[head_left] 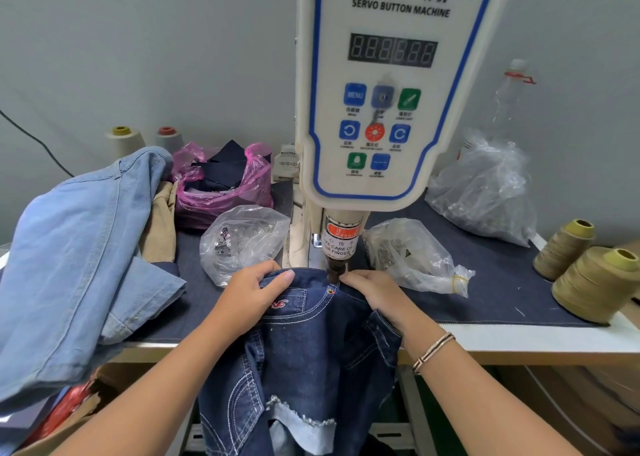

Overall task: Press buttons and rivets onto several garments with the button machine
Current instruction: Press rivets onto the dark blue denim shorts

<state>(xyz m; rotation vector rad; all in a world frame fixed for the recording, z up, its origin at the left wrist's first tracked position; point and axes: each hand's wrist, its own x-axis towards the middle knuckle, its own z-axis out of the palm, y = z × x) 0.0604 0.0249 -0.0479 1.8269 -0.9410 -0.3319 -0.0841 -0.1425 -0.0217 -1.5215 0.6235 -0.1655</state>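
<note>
The dark blue denim jeans with white stitching [311, 334] lie with their top edge on the navy cloth-covered worktable [502, 282] directly under the dark metal punch [335, 271] of the white, blue-trimmed servo button machine [391, 85], the rest of the garment hanging off the table's front edge toward six o'clock. A small round metal rivet [330, 291] already sits at a pocket corner, just at six o'clock of the punch. The left hand [254, 296] grips the jeans at nine o'clock of the punch, thumb on top and fingers curled under the folded edge; the right hand [375, 294] holds the cloth at three o'clock, fingers bent down onto the fabric with the fingertips very near the punch. Held from both sides like this, the denim is probably being kept taut and flat so the next spot lines up under the tool, though the right fingertips look uncomfortably close to it. Farther out, a clear plastic bag of silver fasteners [242, 241] rests at ten o'clock of the left hand and another clear bag of small metal parts [408, 255] at two o'clock of the right, both within easy reach. A pale blue denim garment [79, 258] is heaped at nine o'clock, likely among the other pieces, and two olive thread cones [585, 275] stand at three o'clock.
</note>
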